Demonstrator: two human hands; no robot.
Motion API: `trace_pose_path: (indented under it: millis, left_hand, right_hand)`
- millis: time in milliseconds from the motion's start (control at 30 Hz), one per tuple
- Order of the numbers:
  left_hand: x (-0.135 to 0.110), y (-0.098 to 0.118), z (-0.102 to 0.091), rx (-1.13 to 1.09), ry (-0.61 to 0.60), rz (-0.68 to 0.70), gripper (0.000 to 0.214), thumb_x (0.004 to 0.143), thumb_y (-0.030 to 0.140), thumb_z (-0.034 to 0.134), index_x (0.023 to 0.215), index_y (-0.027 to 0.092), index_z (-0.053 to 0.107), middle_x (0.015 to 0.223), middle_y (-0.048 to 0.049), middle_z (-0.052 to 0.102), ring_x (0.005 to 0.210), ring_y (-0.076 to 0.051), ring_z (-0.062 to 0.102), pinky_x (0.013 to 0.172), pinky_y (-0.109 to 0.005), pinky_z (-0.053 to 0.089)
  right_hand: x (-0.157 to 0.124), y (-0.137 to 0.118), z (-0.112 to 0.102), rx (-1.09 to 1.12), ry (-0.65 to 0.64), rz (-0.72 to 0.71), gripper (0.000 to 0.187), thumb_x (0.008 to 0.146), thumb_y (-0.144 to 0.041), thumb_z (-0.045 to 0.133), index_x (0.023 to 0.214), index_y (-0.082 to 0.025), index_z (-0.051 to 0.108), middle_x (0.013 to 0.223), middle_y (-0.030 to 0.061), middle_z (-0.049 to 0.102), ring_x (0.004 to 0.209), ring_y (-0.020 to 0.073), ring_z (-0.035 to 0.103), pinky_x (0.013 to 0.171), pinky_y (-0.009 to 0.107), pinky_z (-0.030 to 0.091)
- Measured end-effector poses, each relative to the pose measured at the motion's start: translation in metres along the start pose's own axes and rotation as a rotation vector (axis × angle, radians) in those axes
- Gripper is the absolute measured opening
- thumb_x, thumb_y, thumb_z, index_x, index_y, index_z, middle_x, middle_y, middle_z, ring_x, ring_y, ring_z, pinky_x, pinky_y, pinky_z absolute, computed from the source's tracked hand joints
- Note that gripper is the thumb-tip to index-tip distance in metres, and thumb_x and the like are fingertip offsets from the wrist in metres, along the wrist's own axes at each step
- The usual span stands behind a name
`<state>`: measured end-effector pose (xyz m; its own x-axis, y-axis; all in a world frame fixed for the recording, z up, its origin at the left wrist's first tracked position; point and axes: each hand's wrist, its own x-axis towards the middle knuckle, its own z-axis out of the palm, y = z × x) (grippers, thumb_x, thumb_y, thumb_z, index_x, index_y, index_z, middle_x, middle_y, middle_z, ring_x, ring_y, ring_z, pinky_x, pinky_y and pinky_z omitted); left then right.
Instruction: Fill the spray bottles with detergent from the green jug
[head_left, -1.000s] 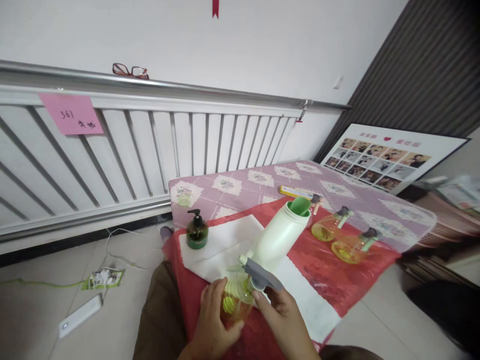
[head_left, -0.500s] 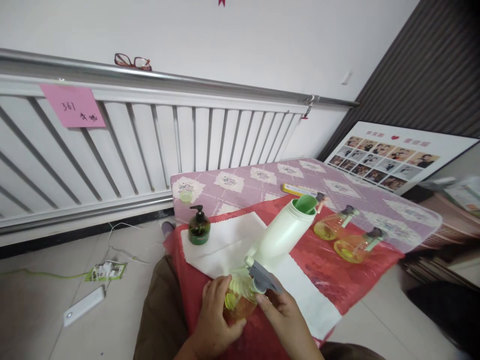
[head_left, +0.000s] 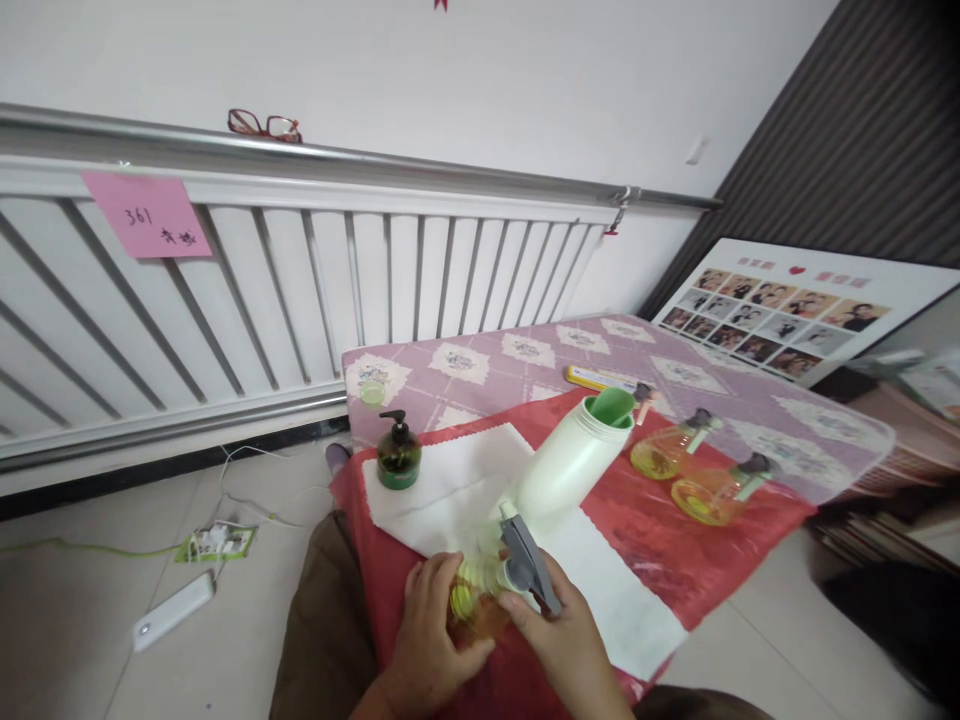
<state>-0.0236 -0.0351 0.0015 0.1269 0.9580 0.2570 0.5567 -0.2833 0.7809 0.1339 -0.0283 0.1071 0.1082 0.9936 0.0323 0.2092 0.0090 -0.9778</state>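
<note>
Near the front of the table my left hand wraps round the ribbed body of a clear spray bottle, tinted yellow and orange. My right hand grips its pale green and grey trigger head, thumb against the collar. Whether the head is fully seated on the neck I cannot tell. Just beyond the bottle, a pale green container with a darker green piece in its mouth leans to the right on a white cloth.
A dark green pump bottle stands at the left on the cloth. Two similar spray bottles lie tilted on the red covering at the right. A yellow-and-white packet lies behind. The radiator borders the table's far side.
The grey trigger head has turned in my right hand, its lever now pointing more toward me. My left hand keeps its hold on the bottle body in the same place.
</note>
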Motion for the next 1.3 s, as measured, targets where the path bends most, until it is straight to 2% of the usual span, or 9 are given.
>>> trace_pose_path:
  millis: [233, 367, 533, 700, 833, 967, 1067, 1133, 1300]
  left_hand:
    - [-0.003, -0.007, 0.006, 0.024, 0.041, 0.015, 0.078, 0.059, 0.021, 0.071, 0.133, 0.019, 0.044, 0.133, -0.0141, 0.053, 0.126, -0.034, 0.047, 0.108, -0.059, 0.035]
    - [-0.003, -0.007, 0.006, 0.033, 0.067, 0.032, 0.076, 0.063, 0.025, 0.071, 0.133, 0.018, 0.043, 0.133, -0.0146, 0.053, 0.126, -0.032, 0.048, 0.108, -0.056, 0.037]
    - [-0.003, -0.008, 0.008, 0.045, 0.090, 0.025, 0.079, 0.060, 0.020, 0.070, 0.133, 0.017, 0.041, 0.134, -0.0159, 0.052, 0.126, -0.034, 0.047, 0.105, -0.056, 0.040]
    - [-0.001, -0.015, 0.015, 0.072, 0.166, 0.102, 0.079, 0.058, 0.020, 0.070, 0.131, 0.016, 0.041, 0.128, -0.0170, 0.056, 0.119, -0.033, 0.053, 0.100, -0.054, 0.046]
    - [0.000, -0.017, 0.019, 0.110, 0.230, 0.147, 0.072, 0.062, 0.025, 0.069, 0.130, 0.015, 0.044, 0.124, -0.0157, 0.059, 0.115, -0.031, 0.057, 0.097, -0.049, 0.049]
    - [0.000, -0.012, 0.023, 0.099, 0.295, 0.102, 0.067, 0.064, 0.023, 0.064, 0.128, 0.014, 0.045, 0.124, -0.0152, 0.059, 0.118, -0.030, 0.056, 0.100, -0.047, 0.048]
    - [0.001, -0.005, 0.026, 0.069, 0.373, 0.064, 0.061, 0.068, 0.023, 0.059, 0.127, 0.014, 0.045, 0.122, -0.0156, 0.060, 0.117, -0.028, 0.056, 0.098, -0.043, 0.049]
    - [0.002, 0.001, 0.028, 0.075, 0.460, 0.033, 0.056, 0.073, 0.024, 0.056, 0.127, 0.015, 0.046, 0.121, -0.0153, 0.061, 0.114, -0.027, 0.058, 0.095, -0.041, 0.051]
    - [0.005, 0.017, 0.035, 0.115, 0.684, -0.037, 0.047, 0.079, 0.023, 0.051, 0.125, 0.017, 0.050, 0.117, -0.0140, 0.064, 0.108, -0.028, 0.062, 0.087, -0.038, 0.054]
  right_hand:
    - [-0.004, -0.006, 0.009, -0.062, 0.066, 0.001, 0.029, 0.065, -0.034, 0.073, 0.090, -0.025, 0.062, 0.082, 0.0001, 0.070, 0.073, 0.0206, 0.066, 0.067, 0.028, 0.055]
    - [-0.008, -0.003, 0.011, 0.064, 0.042, 0.007, 0.036, 0.067, -0.032, 0.072, 0.102, -0.026, 0.063, 0.098, 0.0035, 0.073, 0.091, 0.0233, 0.069, 0.080, 0.031, 0.056]
    - [-0.011, 0.004, 0.006, 0.139, -0.068, 0.007, 0.038, 0.079, -0.038, 0.066, 0.116, -0.028, 0.065, 0.123, 0.0066, 0.068, 0.118, 0.0249, 0.059, 0.100, 0.035, 0.047]
    - [-0.008, 0.005, 0.010, 0.193, -0.053, 0.041, 0.032, 0.074, -0.039, 0.071, 0.104, -0.026, 0.068, 0.099, 0.0049, 0.074, 0.093, 0.0239, 0.069, 0.081, 0.031, 0.056]
    - [-0.007, 0.002, 0.025, 0.195, 0.117, 0.058, 0.031, 0.062, -0.031, 0.076, 0.090, -0.024, 0.065, 0.090, 0.0032, 0.071, 0.082, 0.0226, 0.067, 0.068, 0.028, 0.057]
    - [-0.008, 0.002, 0.038, 0.187, 0.219, 0.075, 0.033, 0.060, -0.033, 0.074, 0.088, -0.024, 0.060, 0.080, 0.0003, 0.067, 0.074, 0.0212, 0.065, 0.062, 0.028, 0.056]
    - [-0.010, 0.008, 0.040, 0.176, 0.191, 0.085, 0.037, 0.062, -0.034, 0.070, 0.097, -0.024, 0.061, 0.088, 0.0028, 0.070, 0.082, 0.0240, 0.068, 0.068, 0.030, 0.057]
    - [-0.010, 0.016, 0.037, 0.150, 0.133, 0.081, 0.047, 0.062, -0.031, 0.069, 0.109, -0.024, 0.060, 0.103, 0.0053, 0.071, 0.098, 0.0265, 0.068, 0.079, 0.033, 0.057]
    - [-0.011, 0.045, 0.035, 0.013, 0.014, 0.029, 0.074, 0.059, -0.017, 0.066, 0.131, -0.024, 0.049, 0.131, 0.0082, 0.060, 0.118, 0.0288, 0.059, 0.099, 0.037, 0.048]
